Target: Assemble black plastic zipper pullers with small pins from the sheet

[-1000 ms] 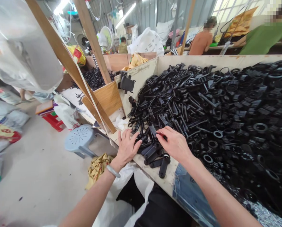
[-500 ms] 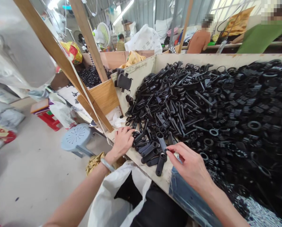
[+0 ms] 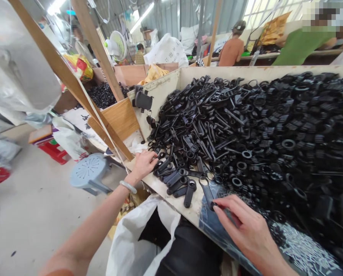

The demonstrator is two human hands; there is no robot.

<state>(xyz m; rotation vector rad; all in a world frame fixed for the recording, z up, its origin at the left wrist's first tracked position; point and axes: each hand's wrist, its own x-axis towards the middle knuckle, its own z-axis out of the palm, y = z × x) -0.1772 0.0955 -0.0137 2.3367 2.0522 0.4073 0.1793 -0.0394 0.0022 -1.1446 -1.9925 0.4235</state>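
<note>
Our right hand (image 3: 242, 224) pinches one black ringed part (image 3: 207, 193) by its narrow end, over the blue sheet (image 3: 210, 220), near the table (image 3: 193, 211) edge; a bare strip separates it from the small cluster (image 3: 177, 184). Our left hand (image 3: 142, 165) curls left of the cluster; its grip we cannot tell. Behind, the pile (image 3: 206, 122) reaches the back wall (image 3: 207, 71). Versus the earlier frame, ringed part and right hand lie farther from the cluster.

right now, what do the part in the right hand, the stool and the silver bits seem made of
Part in the right hand: probably plastic, satin black, from its soft sheen.
Stool: likely plastic, smooth pale blue, from its moulded, slotted look.
Silver bits: probably metal, shiny, from their bright glints.
</note>
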